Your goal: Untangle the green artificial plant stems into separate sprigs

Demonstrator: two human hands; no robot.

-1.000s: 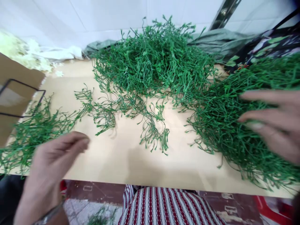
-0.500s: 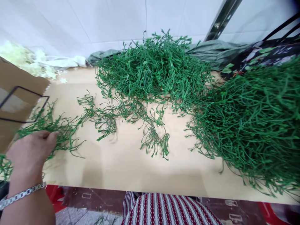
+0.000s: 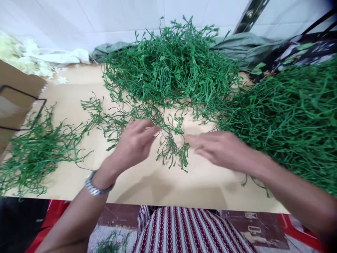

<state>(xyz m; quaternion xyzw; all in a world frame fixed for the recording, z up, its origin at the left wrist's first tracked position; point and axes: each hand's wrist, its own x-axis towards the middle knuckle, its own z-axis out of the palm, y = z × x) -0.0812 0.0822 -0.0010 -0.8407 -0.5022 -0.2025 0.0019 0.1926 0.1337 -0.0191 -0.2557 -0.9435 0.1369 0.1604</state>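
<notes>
Loose green plastic stems [image 3: 171, 149] with small forked tips lie in a thin tangle at the middle of the table. My left hand [image 3: 138, 142], a metal band on its wrist, hovers at their left side with fingers loosely bent and apart, nothing seen in them. From the right reaches my right hand [image 3: 218, 147], its fingers stretched toward the same stems and slightly blurred. Both hands look open. A flat heap of green stems [image 3: 39, 154] spreads at the table's left end.
A tall pile of green stems [image 3: 171, 66] stands against the tiled wall, and a bigger one [image 3: 295, 126] fills the right side. At far left are a cardboard box [image 3: 21, 80] with a black wire frame and pale flowers [image 3: 23, 54]. Red stools [image 3: 300, 233] show below the table.
My left hand has left the heap at the left end and moved right to the middle stems. My right hand has come into view from the right.
</notes>
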